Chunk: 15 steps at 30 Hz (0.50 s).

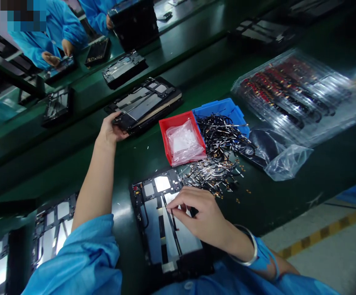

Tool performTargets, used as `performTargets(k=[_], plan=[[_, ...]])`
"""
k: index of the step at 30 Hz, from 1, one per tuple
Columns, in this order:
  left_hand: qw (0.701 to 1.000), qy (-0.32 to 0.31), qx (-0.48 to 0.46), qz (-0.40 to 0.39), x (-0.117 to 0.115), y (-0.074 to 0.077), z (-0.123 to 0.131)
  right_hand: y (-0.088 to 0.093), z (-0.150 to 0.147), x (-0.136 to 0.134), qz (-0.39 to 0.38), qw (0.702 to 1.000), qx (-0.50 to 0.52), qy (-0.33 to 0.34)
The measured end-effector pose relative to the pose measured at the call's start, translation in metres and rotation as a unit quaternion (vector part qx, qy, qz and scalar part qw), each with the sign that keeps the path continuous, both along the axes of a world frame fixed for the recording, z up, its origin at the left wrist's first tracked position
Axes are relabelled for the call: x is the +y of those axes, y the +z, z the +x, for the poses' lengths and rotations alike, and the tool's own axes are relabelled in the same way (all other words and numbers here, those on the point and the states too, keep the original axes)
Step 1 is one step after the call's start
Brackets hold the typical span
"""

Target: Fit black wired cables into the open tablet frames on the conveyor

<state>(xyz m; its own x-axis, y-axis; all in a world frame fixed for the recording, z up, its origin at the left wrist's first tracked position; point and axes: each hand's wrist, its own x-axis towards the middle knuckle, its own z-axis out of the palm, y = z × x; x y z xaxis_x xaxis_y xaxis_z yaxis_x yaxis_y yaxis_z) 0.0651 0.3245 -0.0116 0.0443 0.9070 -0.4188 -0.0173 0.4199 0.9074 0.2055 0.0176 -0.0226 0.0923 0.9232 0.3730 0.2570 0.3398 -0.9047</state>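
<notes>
Red bin (178,117): one clear bag (184,141) | blue bin (219,107): many black strips (217,135) | hands apart | left hand (112,129): on black frame (143,104) | right hand (202,217): on second frame (151,217)

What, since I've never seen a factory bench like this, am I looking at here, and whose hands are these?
This picture comes from a camera worn on a person's head, looking down at their own bare hands. On the green workbench, the left hand grips the edge of a black frame. The right hand has its fingertips over a second black frame; whether it pinches anything is hard to tell. Nearby are a red bin holding a clear plastic bag, a blue bin, a heap of thin black-and-silver strips and a clear plastic tray of parts. Co-workers in blue sit further along.
</notes>
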Motion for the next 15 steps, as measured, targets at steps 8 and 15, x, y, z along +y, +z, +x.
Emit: performTargets(k=[8,15], plan=[[0.975,0.163,-0.114,0.094,-0.084,0.049,-0.025,-0.003,0.001,0.001,-0.003,0.999,-0.030,-0.021],[0.926,0.308,0.109,0.191,-0.264,0.072,-0.144,-0.004,-0.003,-0.003,-0.005,0.998,-0.051,-0.032]])
